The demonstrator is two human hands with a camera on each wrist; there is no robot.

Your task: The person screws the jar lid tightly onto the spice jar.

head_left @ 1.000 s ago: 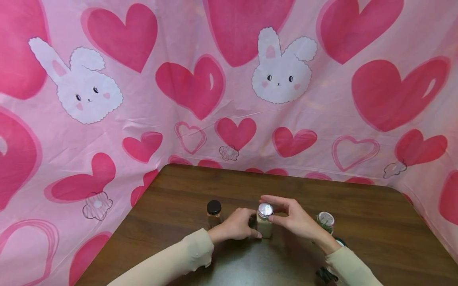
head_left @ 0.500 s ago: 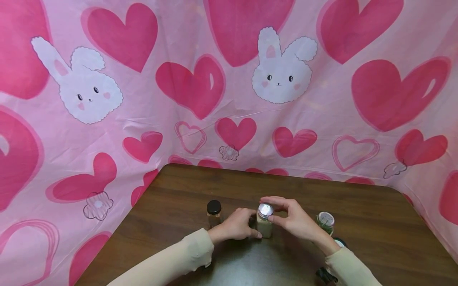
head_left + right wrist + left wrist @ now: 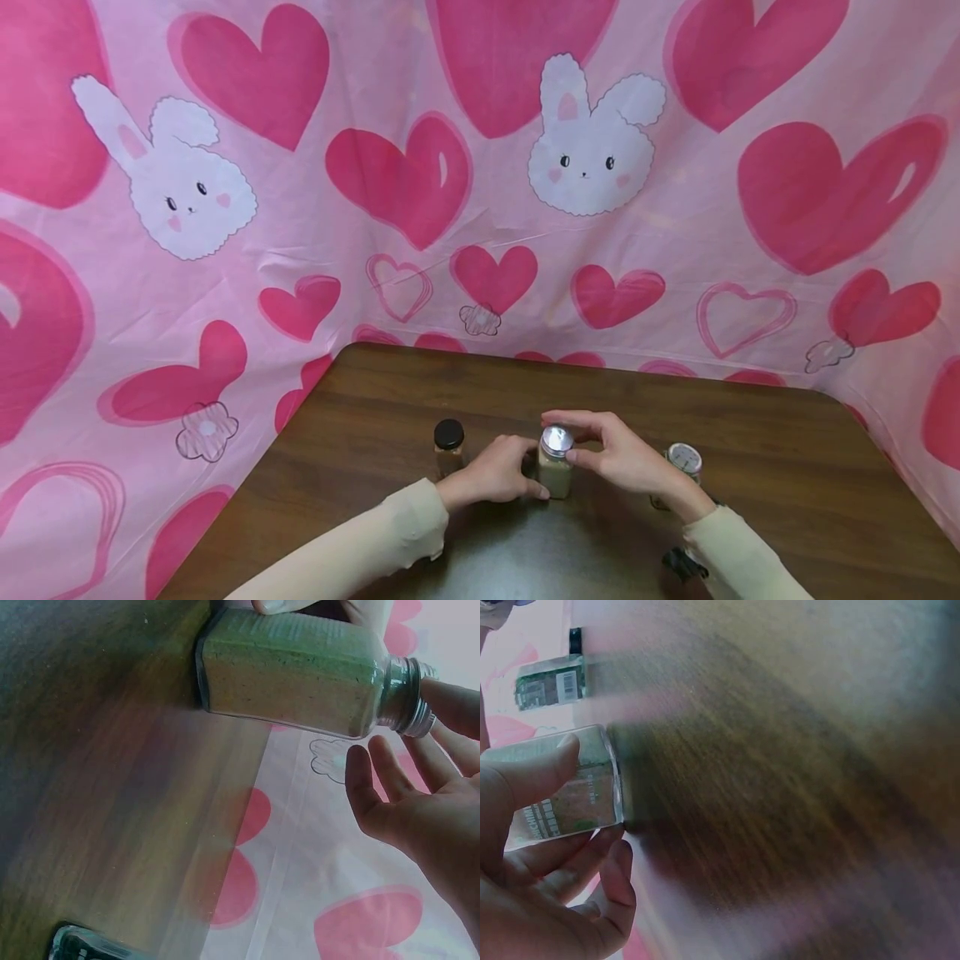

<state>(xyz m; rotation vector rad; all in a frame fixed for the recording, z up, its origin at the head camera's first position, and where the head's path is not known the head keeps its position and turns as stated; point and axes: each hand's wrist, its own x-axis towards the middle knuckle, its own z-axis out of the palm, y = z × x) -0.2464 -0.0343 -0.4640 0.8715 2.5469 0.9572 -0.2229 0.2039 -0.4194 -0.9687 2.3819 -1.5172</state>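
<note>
A square glass spice jar [image 3: 555,477] with a silver cap [image 3: 557,440] stands upright on the table. It holds greenish-tan powder, seen in the right wrist view. My left hand [image 3: 498,471] grips the lower part of the jar, thumb on one face and fingers behind. Up at the cap, my right hand [image 3: 611,450] pinches the rim between thumb and fingers, and its other fingers spread apart. The cap is on the jar's neck.
Left of the hands stands a black-capped jar [image 3: 449,442] with brown contents. A silver-capped jar [image 3: 684,460] is partly behind my right wrist. A black object [image 3: 684,565] lies near my right sleeve. A heart-patterned cloth [image 3: 502,192] hangs behind the brown table [image 3: 420,375].
My right hand and wrist have turned slightly at the cap, and the wrist now covers more of the silver-capped jar. My left hand and the held jar have stayed in place.
</note>
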